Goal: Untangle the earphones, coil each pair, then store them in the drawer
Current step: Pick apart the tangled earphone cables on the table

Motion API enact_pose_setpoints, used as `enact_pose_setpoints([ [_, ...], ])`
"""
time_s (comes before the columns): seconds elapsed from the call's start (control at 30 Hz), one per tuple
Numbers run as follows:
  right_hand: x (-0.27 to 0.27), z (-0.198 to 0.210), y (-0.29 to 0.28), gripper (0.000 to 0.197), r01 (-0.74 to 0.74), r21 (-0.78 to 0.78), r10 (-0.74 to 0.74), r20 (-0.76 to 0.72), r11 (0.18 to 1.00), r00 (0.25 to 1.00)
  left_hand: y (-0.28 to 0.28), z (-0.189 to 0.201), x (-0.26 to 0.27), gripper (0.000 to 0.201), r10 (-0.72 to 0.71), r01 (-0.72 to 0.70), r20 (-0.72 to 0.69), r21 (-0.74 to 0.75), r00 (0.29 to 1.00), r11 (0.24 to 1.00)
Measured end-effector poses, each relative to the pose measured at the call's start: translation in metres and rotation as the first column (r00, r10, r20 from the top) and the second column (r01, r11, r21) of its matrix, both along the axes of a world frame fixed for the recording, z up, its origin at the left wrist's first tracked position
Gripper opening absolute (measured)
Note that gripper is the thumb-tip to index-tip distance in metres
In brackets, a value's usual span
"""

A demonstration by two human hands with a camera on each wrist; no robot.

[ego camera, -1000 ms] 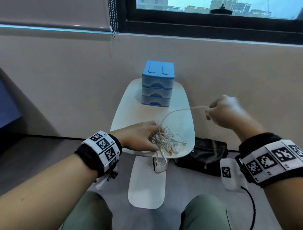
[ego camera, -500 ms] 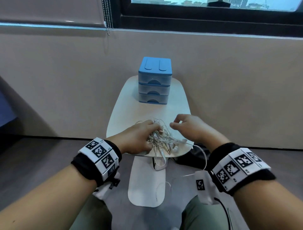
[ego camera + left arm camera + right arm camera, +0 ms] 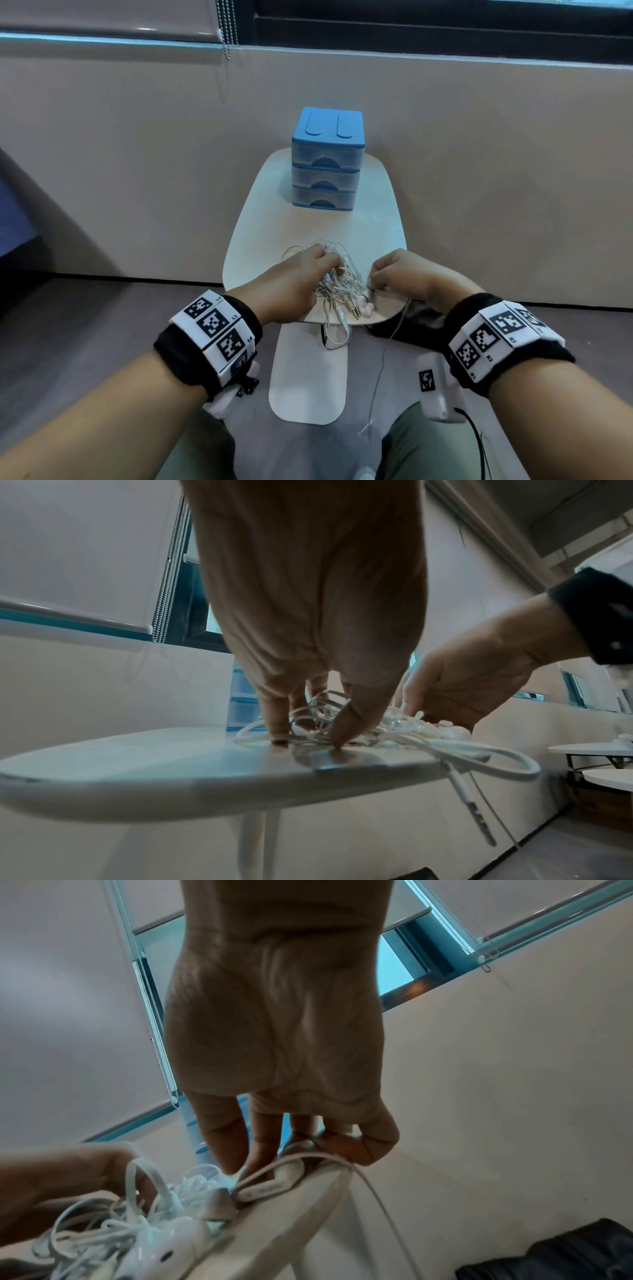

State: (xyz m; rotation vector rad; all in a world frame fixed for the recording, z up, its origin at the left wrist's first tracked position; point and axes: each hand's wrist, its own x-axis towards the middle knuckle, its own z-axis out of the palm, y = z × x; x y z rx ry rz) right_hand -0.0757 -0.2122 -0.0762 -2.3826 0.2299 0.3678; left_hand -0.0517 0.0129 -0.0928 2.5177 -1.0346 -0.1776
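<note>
Left hand (image 3: pixel 291 281) hides part of earphone tangle (image 3: pixel 337 284)

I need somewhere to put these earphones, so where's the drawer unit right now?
In the head view the blue drawer unit stands at the far end of the white table, against the wall, beyond the earphone tangle and both hands.
</note>
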Motion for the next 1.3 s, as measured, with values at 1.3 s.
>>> enact_pose_setpoints([
  [1.3,0.022,0.009,0.013,0.01,0.031,0.283,-0.033,0.001,0.959,0.999,-0.006,0.054,0.032,0.008,0.019,-0.028,-0.083,-0.106,0.996,0.994],
])
